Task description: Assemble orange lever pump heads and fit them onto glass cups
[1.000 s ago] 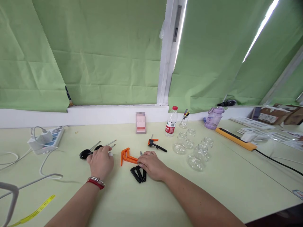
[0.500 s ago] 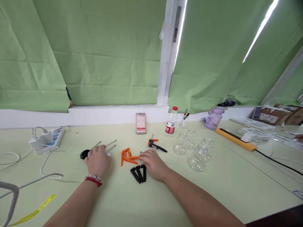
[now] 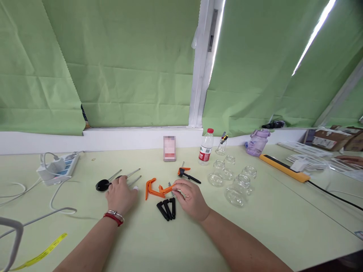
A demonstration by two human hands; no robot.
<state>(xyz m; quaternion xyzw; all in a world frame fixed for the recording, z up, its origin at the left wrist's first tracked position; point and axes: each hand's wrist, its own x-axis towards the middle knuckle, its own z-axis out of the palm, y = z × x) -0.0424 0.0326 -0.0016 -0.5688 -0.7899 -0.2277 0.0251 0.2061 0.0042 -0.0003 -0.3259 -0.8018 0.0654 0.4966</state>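
The right hand pinches one end of an orange bracket between thumb and fingers, over the middle of the worktop. From this closed grip the bracket points left, its long axis running roughly along the worktop's back edge, with the pinched end slightly nearer that edge than the free end. The free end meets or overlaps the orange pieces lying just to its left; whether it touches them or is raised above them, I cannot tell. The right hand is clearly the nearer one, the left hand being apart on the far side of those pieces.

Three slim black pieces lie just on the front-edge side of the bracket, fanned, their long axes running mostly front to back. A joined black-and-orange tool lies towards the back edge from the right hand.

The left hand curls low over slim metal rods, beside a round black cap; the fingers hide what they touch, so I cannot tell whether that grip is closed.
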